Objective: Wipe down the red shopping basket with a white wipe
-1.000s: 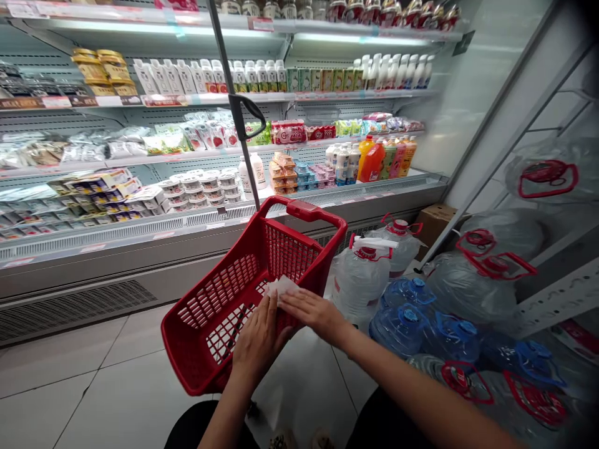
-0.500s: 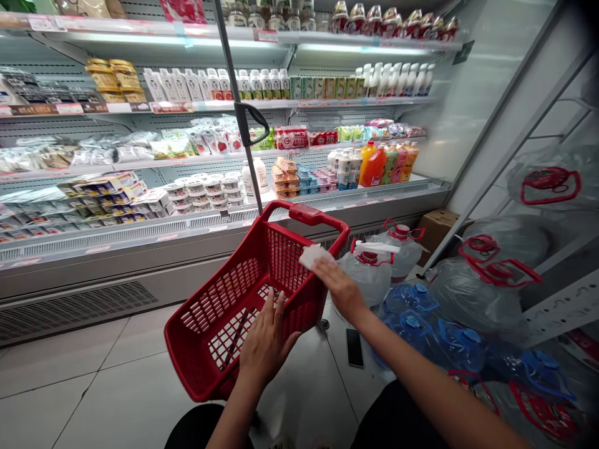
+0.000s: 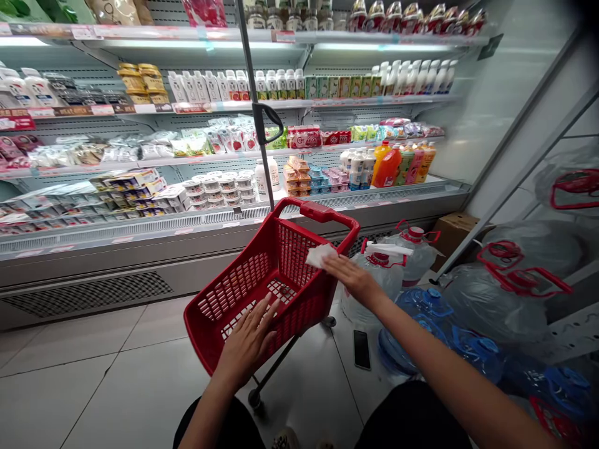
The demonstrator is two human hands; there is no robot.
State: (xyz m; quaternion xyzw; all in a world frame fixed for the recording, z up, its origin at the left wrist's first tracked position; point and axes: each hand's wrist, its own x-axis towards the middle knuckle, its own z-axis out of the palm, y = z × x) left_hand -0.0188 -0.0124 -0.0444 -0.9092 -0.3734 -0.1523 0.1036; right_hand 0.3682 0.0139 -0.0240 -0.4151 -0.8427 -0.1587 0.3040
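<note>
left hand point(image 3: 246, 346): released, fingers spread at the near long edge of the red basket cart point(image 3: 200, 342); contact cannot be told. right hand point(image 3: 355, 279): holds a white tissue point(image 3: 320, 255) at that edge, towards the handle point(image 3: 321, 212) corner. risk: sideways pressure could roll the cart; rubbing could tear the thin, crumpled tissue. cart: smooth plastic, latticed walls, rounded rim.
</note>
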